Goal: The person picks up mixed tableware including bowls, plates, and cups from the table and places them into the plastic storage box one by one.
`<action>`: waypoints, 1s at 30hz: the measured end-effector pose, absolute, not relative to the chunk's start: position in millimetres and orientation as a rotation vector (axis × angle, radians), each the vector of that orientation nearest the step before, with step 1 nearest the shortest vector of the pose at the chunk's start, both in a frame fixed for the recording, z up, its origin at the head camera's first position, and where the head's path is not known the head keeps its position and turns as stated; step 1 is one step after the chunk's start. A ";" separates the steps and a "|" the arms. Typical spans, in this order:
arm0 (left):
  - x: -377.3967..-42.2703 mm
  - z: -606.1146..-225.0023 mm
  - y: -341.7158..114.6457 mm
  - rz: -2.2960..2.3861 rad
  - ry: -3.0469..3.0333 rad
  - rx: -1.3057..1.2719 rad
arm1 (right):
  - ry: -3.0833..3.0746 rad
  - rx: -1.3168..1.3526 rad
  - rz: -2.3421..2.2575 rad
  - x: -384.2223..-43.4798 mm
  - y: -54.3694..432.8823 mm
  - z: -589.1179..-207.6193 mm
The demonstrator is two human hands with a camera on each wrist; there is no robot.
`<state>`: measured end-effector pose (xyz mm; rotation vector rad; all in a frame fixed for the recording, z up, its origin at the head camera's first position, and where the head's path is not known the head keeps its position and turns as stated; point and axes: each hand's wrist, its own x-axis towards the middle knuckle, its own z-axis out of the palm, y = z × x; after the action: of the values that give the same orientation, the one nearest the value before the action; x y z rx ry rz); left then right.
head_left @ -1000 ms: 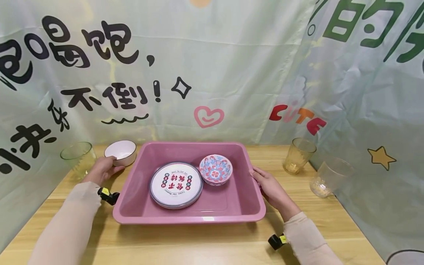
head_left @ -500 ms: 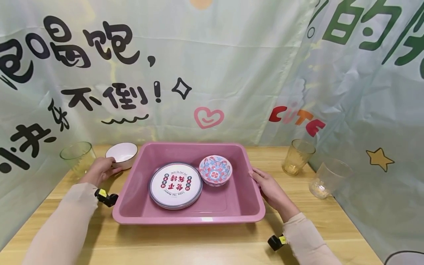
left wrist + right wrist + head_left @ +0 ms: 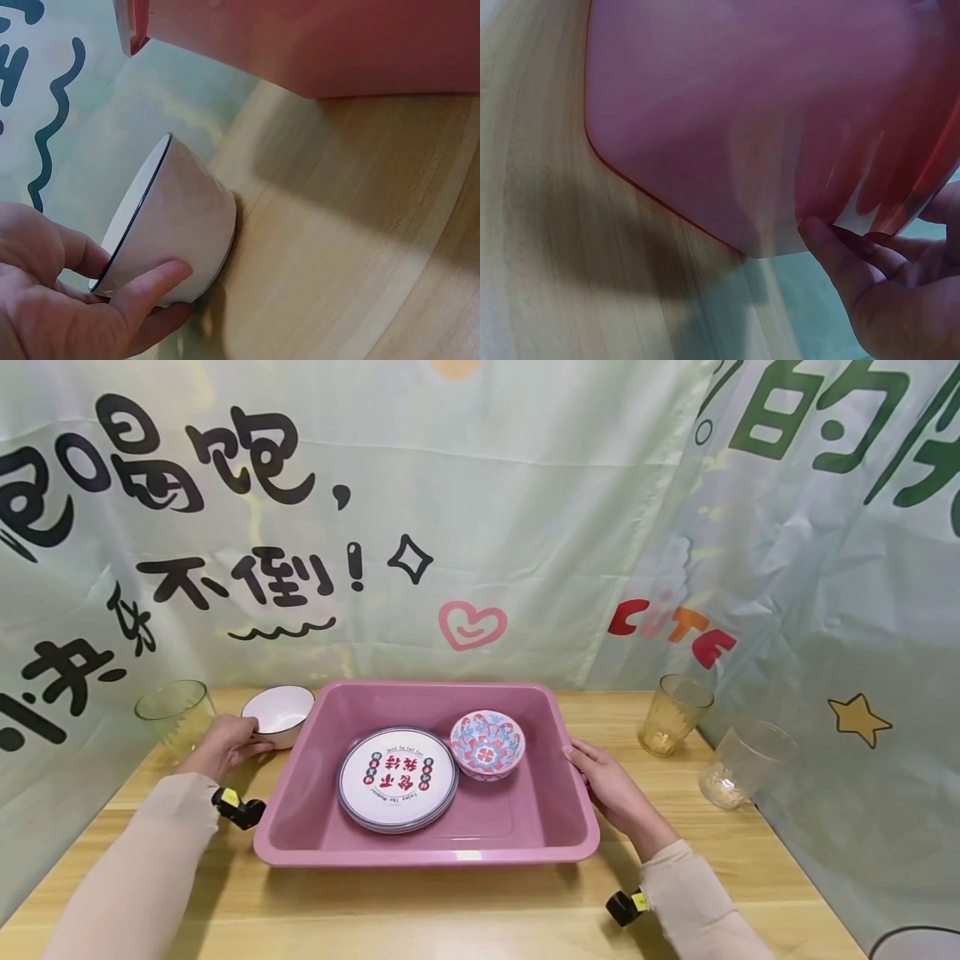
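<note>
My left hand [image 3: 221,746] pinches the near-left rim of a white bowl [image 3: 279,714] with a dark edge, left of the pink tub [image 3: 427,858]. In the left wrist view, the thumb presses the outside of the white bowl [image 3: 176,217] while a finger hooks over its rim. The bowl stands upright on the table. At the tub's right side, my right hand [image 3: 615,785] holds the rim, with the thumb against the outer wall [image 3: 705,112] in the right wrist view. Inside the tub lie a stack of round white plates [image 3: 397,777] and a red-and-blue patterned bowl [image 3: 487,745].
A greenish glass [image 3: 176,714] stands behind my left hand. On the right are an amber glass [image 3: 675,714] and a clear glass [image 3: 742,764] near the table's edge. A printed cloth [image 3: 525,527] hangs behind the wooden table [image 3: 450,914].
The white bowl has slid slightly right and nearer to me, with my left hand on it. My right hand and the tub stay almost where they were.
</note>
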<state>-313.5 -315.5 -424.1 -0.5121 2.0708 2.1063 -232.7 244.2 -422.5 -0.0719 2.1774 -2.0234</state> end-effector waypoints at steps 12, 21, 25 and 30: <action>-309.7 -417.4 -313.8 2.035 2.171 -0.462 | 2.192 -0.103 -1.983 -232.2 244.3 -417.4; -306.1 -397.1 -315.6 1.906 2.303 -0.375 | 2.195 -0.102 -1.981 -234.6 245.1 -418.6; -302.6 -386.8 -316.0 1.909 2.311 -0.325 | 2.191 -0.101 -1.984 -234.3 245.1 -418.2; -299.5 -376.8 -316.8 1.907 2.298 -0.293 | 2.196 -0.101 -1.978 -233.7 245.5 -418.2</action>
<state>-299.5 -316.8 -376.8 -0.2926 2.2980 1.9074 -233.7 245.5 -418.2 -0.1007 2.1960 -1.9782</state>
